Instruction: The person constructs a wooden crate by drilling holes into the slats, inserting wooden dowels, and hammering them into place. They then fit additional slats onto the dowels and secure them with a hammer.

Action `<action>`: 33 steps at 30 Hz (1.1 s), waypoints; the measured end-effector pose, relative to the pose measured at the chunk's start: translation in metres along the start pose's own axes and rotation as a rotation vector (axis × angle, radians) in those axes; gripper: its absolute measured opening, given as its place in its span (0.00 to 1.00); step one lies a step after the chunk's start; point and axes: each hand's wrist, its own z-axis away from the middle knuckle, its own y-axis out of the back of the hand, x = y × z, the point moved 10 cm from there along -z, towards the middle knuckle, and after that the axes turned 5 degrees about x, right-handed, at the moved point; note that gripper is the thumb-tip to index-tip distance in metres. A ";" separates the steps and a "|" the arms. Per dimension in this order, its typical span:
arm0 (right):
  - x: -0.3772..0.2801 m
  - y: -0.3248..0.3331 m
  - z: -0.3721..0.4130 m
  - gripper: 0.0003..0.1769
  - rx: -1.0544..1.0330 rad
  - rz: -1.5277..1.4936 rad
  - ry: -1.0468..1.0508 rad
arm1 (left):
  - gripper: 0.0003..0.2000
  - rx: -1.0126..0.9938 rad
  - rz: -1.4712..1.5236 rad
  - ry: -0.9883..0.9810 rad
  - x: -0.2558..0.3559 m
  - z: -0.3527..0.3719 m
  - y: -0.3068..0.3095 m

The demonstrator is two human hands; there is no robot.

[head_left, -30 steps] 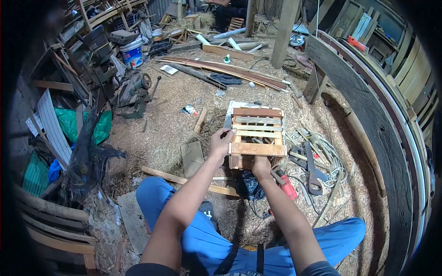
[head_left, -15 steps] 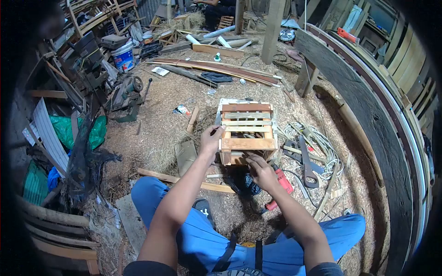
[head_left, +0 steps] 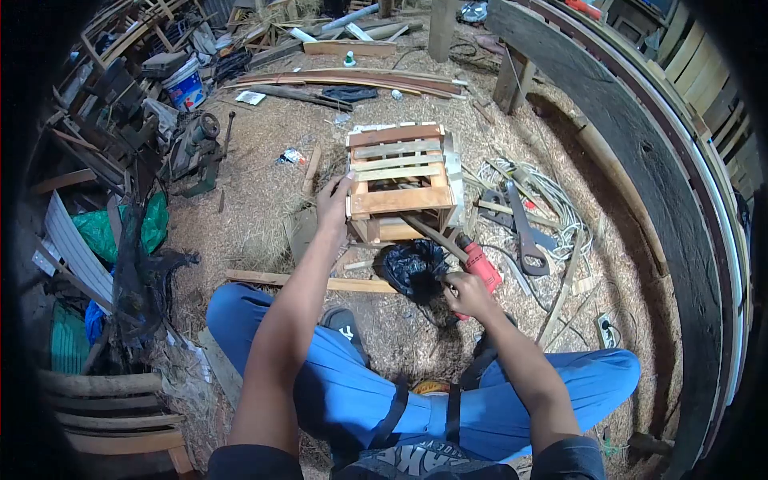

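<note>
A small slatted wooden crate (head_left: 400, 197) stands on the floor in front of me, its slats facing up. My left hand (head_left: 333, 206) grips the crate's left side, thumb near the upper slats. My right hand (head_left: 470, 294) is closed, fingertips curled together by the right edge of a black plastic bag (head_left: 414, 270); whatever they hold is hidden. From the crate's near opening a wooden stick (head_left: 436, 238) slants down toward a red power drill (head_left: 482, 268), which lies partly behind my right hand.
To the right lie a handsaw (head_left: 525, 236) and coiled pale cable (head_left: 564, 220). A long wooden strip (head_left: 352, 284) crosses the floor before my legs. Thick timber (head_left: 640, 152) runs along the right. Long boards (head_left: 376, 80) lie beyond the crate, and wood shavings cover the ground.
My right hand has drawn back from the crate's near opening to beside the black bag. A slanting stick now shows there. My left hand stays on the crate, and the view has tilted down.
</note>
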 end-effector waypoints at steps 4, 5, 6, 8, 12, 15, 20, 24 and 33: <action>0.019 -0.024 0.005 0.13 0.008 -0.103 -0.139 | 0.25 0.077 -0.020 0.014 -0.003 0.012 0.010; 0.030 -0.032 0.005 0.13 -0.022 -0.126 -0.237 | 0.27 0.107 -0.042 0.002 -0.002 0.013 0.014; 0.040 -0.038 0.005 0.14 -0.053 -0.149 -0.334 | 0.27 0.110 -0.046 0.007 -0.012 0.007 0.022; 0.049 -0.047 0.003 0.13 0.008 -0.159 -0.274 | 0.28 0.128 -0.110 -0.018 -0.035 -0.010 0.046; 0.072 -0.074 -0.001 0.14 -0.045 -0.160 -0.377 | 0.26 0.060 -0.396 0.066 -0.047 -0.002 0.060; 0.075 -0.077 -0.005 0.14 -0.029 -0.145 -0.373 | 0.22 0.068 -0.424 0.009 -0.064 -0.010 0.071; 0.083 -0.075 0.003 0.14 -0.034 -0.155 -0.425 | 0.16 0.069 -0.578 0.029 -0.109 -0.026 0.090; 0.098 -0.069 0.026 0.14 0.022 -0.110 -0.448 | 0.15 -0.088 -0.858 -0.033 -0.133 -0.026 0.087; 0.104 -0.022 0.049 0.14 0.120 -0.154 -0.529 | 0.16 -0.092 -1.201 -0.166 -0.128 -0.002 0.062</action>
